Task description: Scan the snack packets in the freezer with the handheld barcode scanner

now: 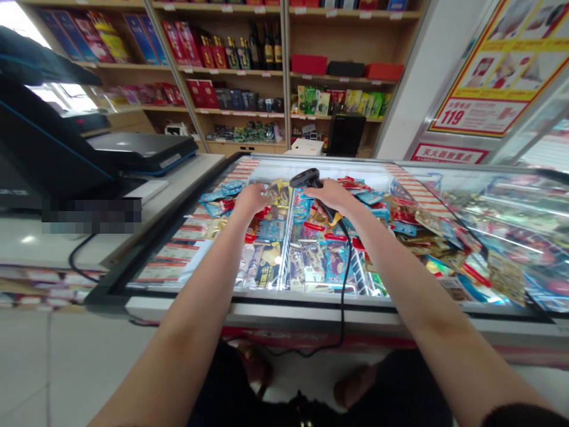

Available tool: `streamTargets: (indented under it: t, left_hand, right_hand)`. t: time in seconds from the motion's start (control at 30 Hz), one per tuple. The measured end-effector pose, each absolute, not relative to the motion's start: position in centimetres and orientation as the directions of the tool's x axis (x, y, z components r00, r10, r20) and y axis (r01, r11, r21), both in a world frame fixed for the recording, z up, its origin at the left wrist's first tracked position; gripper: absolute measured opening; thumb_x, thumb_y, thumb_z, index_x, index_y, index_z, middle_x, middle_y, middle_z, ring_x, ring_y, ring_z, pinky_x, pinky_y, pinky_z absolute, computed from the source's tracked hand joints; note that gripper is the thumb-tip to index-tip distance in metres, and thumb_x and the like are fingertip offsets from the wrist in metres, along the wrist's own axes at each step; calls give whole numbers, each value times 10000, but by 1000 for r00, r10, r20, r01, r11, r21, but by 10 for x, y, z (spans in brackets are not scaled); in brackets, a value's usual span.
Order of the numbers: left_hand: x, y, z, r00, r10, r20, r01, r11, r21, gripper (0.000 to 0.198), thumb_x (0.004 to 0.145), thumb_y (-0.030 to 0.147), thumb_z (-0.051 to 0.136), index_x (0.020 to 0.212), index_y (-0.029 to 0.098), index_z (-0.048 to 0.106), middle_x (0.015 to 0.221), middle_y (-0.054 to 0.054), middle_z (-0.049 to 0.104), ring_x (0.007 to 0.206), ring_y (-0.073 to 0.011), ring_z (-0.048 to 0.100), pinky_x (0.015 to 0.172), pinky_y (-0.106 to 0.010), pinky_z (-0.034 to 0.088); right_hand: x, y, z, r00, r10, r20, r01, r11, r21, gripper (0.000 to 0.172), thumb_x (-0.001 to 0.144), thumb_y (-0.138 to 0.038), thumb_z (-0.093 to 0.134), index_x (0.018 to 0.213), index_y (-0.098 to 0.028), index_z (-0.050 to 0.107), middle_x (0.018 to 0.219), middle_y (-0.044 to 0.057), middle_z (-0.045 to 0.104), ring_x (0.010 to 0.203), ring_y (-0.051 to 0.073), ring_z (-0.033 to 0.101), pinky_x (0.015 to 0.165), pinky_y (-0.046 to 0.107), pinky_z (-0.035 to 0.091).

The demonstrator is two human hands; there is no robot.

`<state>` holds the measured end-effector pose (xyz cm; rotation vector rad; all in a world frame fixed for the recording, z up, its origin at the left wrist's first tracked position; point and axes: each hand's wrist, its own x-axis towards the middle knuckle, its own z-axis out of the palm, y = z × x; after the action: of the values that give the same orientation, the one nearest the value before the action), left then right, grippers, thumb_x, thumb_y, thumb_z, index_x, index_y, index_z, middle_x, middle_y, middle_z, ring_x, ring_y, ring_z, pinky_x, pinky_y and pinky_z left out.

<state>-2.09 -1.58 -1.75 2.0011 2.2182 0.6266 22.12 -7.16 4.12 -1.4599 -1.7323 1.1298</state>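
The right hand grips the probably light, stiff scanner sensibly by its handle; whether the left hand holds packets is unclear.

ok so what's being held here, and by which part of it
The right hand holds the scanner by its handle; whether the left hand holds anything cannot be told.

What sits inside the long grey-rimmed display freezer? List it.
Colourful flat packets and white wire dividers show in the freezer. Upper packets hide anything deeper; the black handheld scanner covers part too.
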Motion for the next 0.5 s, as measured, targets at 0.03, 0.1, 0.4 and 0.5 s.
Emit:
streamTargets:
  t: [0.03, 0.1, 0.4, 0.5]
  left_hand:
    - [-30, -18, -15, -148, 972, 181, 936, 79, 342, 403, 812, 354, 734, 1177, 208, 825, 1066, -121, 819, 1094, -333, 741, 933, -341, 544]
    - [-45, -22, -11, -160, 977, 138, 941, 108, 320, 393, 799, 447, 747, 1114, 228, 834, 956, -97, 814, 1043, -319, 745, 898, -327, 544]
    - [-83, -26, -13, 65, 998, 3, 943, -63, 327, 397, 447, 518, 932, 701, 270, 753, 638, -4, 711, 727, -257, 733, 752, -280, 548]
    - [-84, -25, -18, 77, 997, -23, 914, -61, 402, 328, 402, 378, 950, 578, 268, 696, 524, 4, 638, 611, -247, 691, 671, -291, 540]
  right_hand:
    - [217, -73, 39, -224, 971, -87, 476, 31, -879, 345, 965, -262, 671, 655, -202, 532, 469, 39, 563, 406, 145, 513, 439, 263, 434]
    - [211, -74, 34, -247, 964, -100, 497, 37, -867, 305, 970, -272, 653, 693, -202, 547, 459, 34, 564, 389, 153, 513, 431, 269, 429]
    - [210, -72, 27, -270, 959, -89, 462, 48, -886, 209, 959, -287, 660, 815, -221, 525, 462, 3, 566, 363, 162, 501, 402, 272, 395]
    - [210, -73, 27, -273, 958, -87, 448, 46, -893, 205, 945, -288, 683, 815, -214, 544, 481, -1, 562, 374, 157, 505, 416, 279, 414]
